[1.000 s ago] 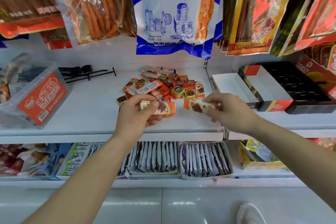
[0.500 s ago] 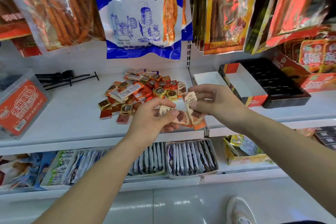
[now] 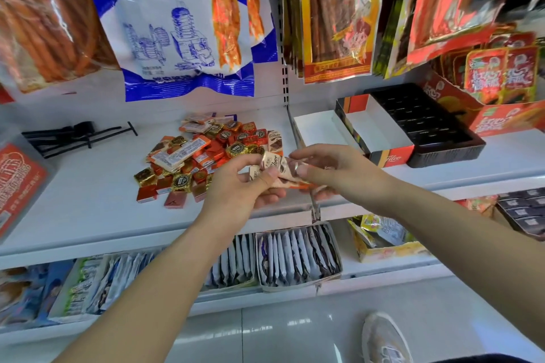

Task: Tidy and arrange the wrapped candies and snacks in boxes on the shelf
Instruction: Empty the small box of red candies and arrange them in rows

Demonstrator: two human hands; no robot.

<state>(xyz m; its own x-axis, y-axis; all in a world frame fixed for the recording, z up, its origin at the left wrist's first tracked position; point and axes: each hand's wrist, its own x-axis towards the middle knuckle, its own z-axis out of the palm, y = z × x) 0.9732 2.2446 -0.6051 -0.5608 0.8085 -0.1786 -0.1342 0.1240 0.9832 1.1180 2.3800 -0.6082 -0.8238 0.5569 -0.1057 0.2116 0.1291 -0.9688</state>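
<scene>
A loose pile of wrapped candies [image 3: 206,153], gold, red and orange, lies on the white shelf [image 3: 88,203]. In front of the pile my left hand [image 3: 244,186] grips a small stack of flat cream-and-orange wrapped candy bars [image 3: 272,169]. My right hand [image 3: 330,168] pinches the right end of the same stack, its fingertips touching my left hand's. To the right stands an empty open white box with orange-black sides [image 3: 374,132], its lid [image 3: 318,130] beside it.
A black plastic tray [image 3: 427,124] sits right of the box, red cartons behind it. Black hooks [image 3: 76,135] lie at the back left, a clear tub [image 3: 17,183] at the far left. Snack bags hang above. Boxes of sachets [image 3: 295,256] fill the lower shelf.
My hands have come together, and both now hold the candy bars as one stack. The view has shifted to the right, so the pile and box sit further left.
</scene>
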